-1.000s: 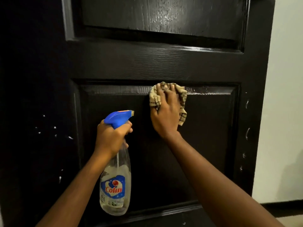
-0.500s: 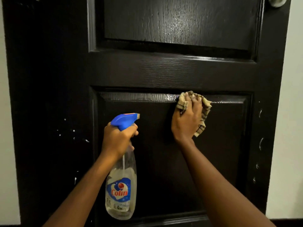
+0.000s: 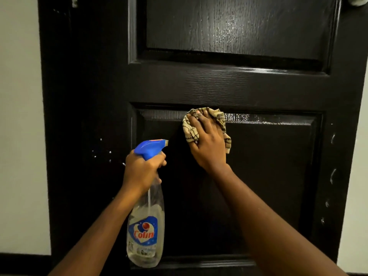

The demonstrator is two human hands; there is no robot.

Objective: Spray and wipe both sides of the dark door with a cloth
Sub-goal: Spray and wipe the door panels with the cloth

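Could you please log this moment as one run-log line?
step: wipe | right hand: presses cloth on door lower panel | left hand: grips spray bottle

Dim indoor light from above and in front. Soft glare streaks the glossy dark door (image 3: 229,86); its left side sinks into shadow. Focus is sharp, with wide-angle bending at the edges.
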